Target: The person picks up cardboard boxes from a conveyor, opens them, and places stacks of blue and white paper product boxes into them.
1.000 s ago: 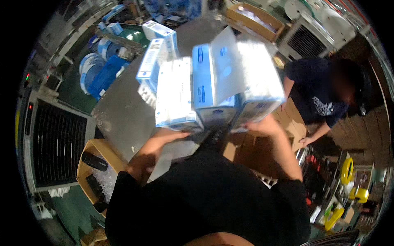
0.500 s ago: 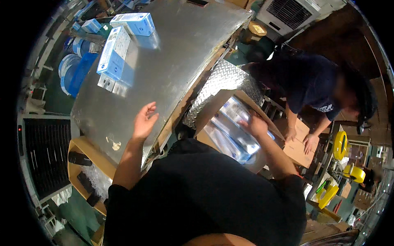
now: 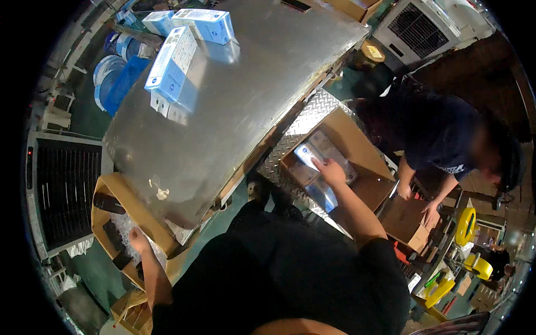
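Note:
My right hand (image 3: pixel 329 170) reaches down into an open cardboard carton (image 3: pixel 365 151) on the floor beside the table. Its fingers lie flat on plastic-wrapped blue-and-white boxes (image 3: pixel 312 159) packed inside. My left hand (image 3: pixel 138 241) hangs low on the left, under the table's corner, inside another open carton (image 3: pixel 106 190) that holds clear plastic and dark items. Its fingers are curled, and whether they grip anything is unclear. Two stacks of blue-and-white boxes (image 3: pixel 170 61) (image 3: pixel 209 23) stand on the far part of the steel table (image 3: pixel 234 106).
A co-worker in a dark shirt (image 3: pixel 441 134) bends at the right, hands on a small cardboard box (image 3: pixel 410 223). A ribbed metal plate (image 3: pixel 301 128) lies by the carton. A black grille unit (image 3: pixel 61 190) stands left, blue drums (image 3: pixel 114 81) behind, and yellow tape rolls (image 3: pixel 466 226) far right.
A second ago both hands held a raised stack of blue-and-white boxes. The boxes went down into the floor carton with my right hand. My left hand dropped from the table edge into the left carton.

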The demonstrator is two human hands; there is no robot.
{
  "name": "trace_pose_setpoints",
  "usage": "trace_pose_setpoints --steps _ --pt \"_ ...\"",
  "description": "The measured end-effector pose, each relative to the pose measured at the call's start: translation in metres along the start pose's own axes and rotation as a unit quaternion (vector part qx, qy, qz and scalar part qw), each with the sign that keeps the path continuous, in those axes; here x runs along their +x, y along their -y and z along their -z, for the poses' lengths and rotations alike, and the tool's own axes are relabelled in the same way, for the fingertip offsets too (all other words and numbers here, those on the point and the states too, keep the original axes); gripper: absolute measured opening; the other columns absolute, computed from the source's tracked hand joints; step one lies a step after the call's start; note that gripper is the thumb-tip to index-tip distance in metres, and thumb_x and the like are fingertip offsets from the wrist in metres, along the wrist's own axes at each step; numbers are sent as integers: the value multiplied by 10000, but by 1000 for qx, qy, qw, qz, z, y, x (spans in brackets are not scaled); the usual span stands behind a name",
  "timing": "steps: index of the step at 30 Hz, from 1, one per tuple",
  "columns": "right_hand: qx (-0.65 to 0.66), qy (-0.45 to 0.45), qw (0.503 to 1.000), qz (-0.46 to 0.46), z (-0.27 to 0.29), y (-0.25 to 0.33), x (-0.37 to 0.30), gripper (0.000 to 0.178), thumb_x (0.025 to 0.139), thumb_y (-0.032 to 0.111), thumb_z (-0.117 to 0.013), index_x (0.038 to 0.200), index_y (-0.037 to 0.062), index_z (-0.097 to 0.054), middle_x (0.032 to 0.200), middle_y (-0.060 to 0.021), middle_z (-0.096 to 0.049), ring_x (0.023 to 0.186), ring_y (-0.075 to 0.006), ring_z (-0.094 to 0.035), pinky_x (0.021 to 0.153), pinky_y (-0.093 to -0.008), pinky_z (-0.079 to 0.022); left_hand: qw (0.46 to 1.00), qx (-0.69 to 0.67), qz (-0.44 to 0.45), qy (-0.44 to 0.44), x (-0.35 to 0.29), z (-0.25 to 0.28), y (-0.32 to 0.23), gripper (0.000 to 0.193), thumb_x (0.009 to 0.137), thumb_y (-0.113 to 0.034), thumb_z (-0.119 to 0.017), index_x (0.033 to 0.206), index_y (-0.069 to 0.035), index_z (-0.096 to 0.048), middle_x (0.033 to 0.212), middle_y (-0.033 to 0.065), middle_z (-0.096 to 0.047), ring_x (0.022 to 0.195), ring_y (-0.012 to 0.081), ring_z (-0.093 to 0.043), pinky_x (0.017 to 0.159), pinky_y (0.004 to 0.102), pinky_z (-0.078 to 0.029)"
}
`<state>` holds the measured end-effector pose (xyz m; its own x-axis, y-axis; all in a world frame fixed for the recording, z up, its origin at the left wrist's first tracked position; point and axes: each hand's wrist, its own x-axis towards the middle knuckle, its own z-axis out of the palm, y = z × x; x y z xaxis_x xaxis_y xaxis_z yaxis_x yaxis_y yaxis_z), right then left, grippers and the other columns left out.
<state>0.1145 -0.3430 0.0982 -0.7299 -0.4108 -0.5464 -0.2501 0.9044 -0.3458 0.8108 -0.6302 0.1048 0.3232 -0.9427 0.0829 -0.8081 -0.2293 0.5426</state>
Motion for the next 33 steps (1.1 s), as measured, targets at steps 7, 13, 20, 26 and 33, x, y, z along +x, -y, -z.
trace_pose_setpoints --steps 7,13,20,26,33 --pt "-246 122 960 -46 -34 -21 28 350 758 263 -636 1024 44 -699 1092 -161 -669 1034 -308 -644 845 -411 -520 843 314 370 230 -15 -20 122 330 842 -306 -620 1019 -30 -655 991 170 -681 926 302 -657 771 422 -520" --pt "-254 -12 967 18 -3 -9 -16 241 793 173 -573 944 42 -709 1040 -174 -676 971 -345 -654 801 -435 -530 817 294 360 341 -19 -66 119 319 743 -325 -769 897 -55 -695 916 98 -710 830 234 -683 688 390 -543" --pt "-277 -61 945 163 4 -59 -37 256 840 206 -554 1009 33 -642 981 -176 -657 933 -361 -642 817 -465 -509 941 233 27 244 27 3 161 312 831 -286 -689 990 -20 -649 889 90 -688 776 203 -652 629 342 -532" --pt "-96 236 953 163 -36 -58 -15 319 859 222 -534 1097 26 -613 1186 -167 -603 1063 -296 -593 857 -410 -476 948 -315 26 -22 36 1 -43 333 959 -270 -548 1134 12 -573 966 76 -645 786 154 -610 646 272 -514" --pt "477 305 821 70 83 18 -142 354 909 213 -473 1138 5 -645 982 -100 -689 904 -223 -593 840 -337 -436 833 -342 -223 372 -146 -65 -336 308 976 -260 -523 1177 -37 -592 1005 44 -647 857 139 -621 680 285 -521"
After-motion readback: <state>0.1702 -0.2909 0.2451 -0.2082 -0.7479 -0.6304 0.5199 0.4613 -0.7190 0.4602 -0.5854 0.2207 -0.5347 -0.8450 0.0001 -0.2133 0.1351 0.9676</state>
